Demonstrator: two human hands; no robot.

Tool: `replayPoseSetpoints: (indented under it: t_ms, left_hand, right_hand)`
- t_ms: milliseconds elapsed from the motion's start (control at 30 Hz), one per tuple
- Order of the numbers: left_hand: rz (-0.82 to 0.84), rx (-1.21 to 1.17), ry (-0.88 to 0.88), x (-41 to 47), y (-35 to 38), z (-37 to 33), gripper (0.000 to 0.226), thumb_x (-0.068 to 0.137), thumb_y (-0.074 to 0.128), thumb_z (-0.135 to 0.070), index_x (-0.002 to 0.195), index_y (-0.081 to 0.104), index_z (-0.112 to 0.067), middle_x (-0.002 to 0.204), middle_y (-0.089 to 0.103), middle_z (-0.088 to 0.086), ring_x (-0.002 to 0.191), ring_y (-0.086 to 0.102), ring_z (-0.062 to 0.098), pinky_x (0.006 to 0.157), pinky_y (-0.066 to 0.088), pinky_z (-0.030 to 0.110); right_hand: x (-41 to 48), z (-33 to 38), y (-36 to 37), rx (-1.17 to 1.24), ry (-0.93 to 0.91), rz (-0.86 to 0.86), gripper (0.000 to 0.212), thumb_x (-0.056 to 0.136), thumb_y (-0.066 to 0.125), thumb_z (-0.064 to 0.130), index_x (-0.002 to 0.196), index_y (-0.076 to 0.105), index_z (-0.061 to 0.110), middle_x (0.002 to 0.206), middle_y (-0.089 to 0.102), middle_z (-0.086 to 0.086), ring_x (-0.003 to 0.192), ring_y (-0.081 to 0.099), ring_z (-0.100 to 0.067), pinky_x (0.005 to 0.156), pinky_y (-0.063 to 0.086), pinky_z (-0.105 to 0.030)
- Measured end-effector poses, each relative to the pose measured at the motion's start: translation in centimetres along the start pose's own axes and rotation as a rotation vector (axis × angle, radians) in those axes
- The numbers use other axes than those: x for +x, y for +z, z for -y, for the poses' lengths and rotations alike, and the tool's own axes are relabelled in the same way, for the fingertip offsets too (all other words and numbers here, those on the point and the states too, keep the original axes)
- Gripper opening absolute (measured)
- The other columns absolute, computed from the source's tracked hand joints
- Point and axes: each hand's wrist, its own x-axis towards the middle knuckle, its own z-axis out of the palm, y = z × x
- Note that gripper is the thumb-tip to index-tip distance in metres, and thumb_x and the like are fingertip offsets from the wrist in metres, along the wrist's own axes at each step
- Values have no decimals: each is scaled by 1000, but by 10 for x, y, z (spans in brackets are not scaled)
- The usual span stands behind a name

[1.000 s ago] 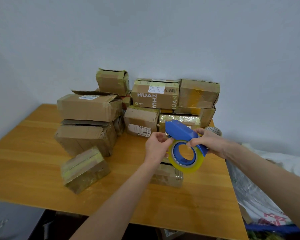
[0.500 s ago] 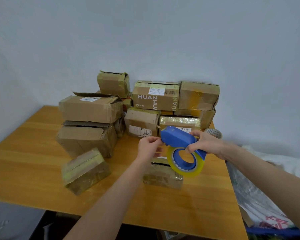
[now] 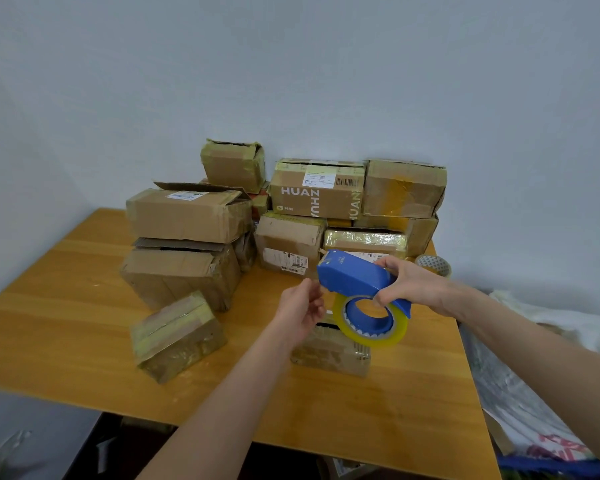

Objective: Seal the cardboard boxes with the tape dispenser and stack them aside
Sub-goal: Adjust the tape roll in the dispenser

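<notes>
My right hand (image 3: 413,285) grips a blue tape dispenser (image 3: 355,275) by its body and holds it in the air, with a roll of clear yellowish tape (image 3: 371,322) hanging below. My left hand (image 3: 302,306) is just left of the dispenser's front end, fingers loosely curled, with nothing visible between them. A small taped cardboard box (image 3: 329,353) lies on the wooden table (image 3: 66,327) right under the dispenser, partly hidden by my left hand. Another small taped box (image 3: 177,337) lies tilted to the front left.
Several cardboard boxes are piled at the back of the table, two large ones (image 3: 184,244) at the left and the "HUAN" box (image 3: 316,194) in the middle. A spare tape roll (image 3: 433,266) lies at the back right. Plastic bags (image 3: 534,393) sit beyond the right edge.
My left hand has come off the tape roll and now sits lower, beside the dispenser's front end. The dispenser has shifted slightly up and left in my right hand.
</notes>
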Motion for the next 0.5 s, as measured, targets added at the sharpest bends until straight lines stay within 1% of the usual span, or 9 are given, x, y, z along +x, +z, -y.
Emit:
replayPoseSetpoints:
  t_ms: [100, 167, 233, 300, 400, 467, 500]
  left_hand:
    - [114, 155, 87, -1, -5, -8, 18, 95, 52, -15, 108, 61, -7, 60, 57, -3, 50, 48, 6, 48, 44, 18]
    - [160, 204, 118, -2, -7, -13, 24, 95, 52, -19, 115, 62, -12, 67, 63, -3, 54, 51, 7, 49, 45, 20]
    - [201, 202, 108, -4, -11, -15, 24, 94, 47, -24, 110, 63, -15, 75, 67, -2, 55, 52, 7, 48, 44, 21]
    - [234, 200, 87, -6, -14, -15, 28, 93, 42, -28, 103, 65, -14, 78, 67, 0, 54, 52, 8, 48, 43, 22]
    - [246, 187, 75, -8, -17, -13, 42, 96, 40, -45, 101, 69, -14, 82, 69, 0, 58, 54, 10, 51, 45, 24]
    - [243, 175, 89, -9, -16, -13, 56, 95, 37, -59, 101, 71, -14, 89, 70, 0, 66, 56, 13, 57, 47, 27]
    - [222, 187, 118, -10, -16, -15, 56, 94, 39, -61, 101, 71, -16, 92, 69, 0, 71, 56, 14, 61, 48, 28]
  right_hand:
    - [-2, 1, -3, 3, -1, 16, 66, 51, 79, 23, 111, 53, 27, 106, 66, -3, 92, 67, -19, 74, 54, -26]
    - [-3, 3, -3, 13, -10, 17, 64, 54, 80, 21, 112, 53, 26, 107, 66, -4, 95, 67, -21, 78, 55, -29]
    - [-2, 5, -2, 41, -16, 13, 62, 62, 82, 14, 116, 54, 24, 111, 65, -7, 99, 66, -25, 84, 56, -34]
    - [-2, 7, -1, 57, -20, 15, 58, 68, 81, 8, 117, 53, 24, 112, 64, -8, 99, 66, -26, 85, 56, -35]
    - [-2, 11, 0, 72, -22, 17, 55, 71, 79, 7, 116, 53, 25, 109, 64, -6, 93, 66, -22, 79, 56, -32]
    - [-3, 13, 0, 82, -20, 14, 59, 66, 83, 11, 116, 53, 25, 107, 64, -5, 89, 67, -20, 74, 55, -29]
    - [-3, 14, 0, 84, -17, 11, 61, 63, 83, 14, 116, 53, 24, 106, 64, -5, 88, 67, -19, 72, 55, -28]
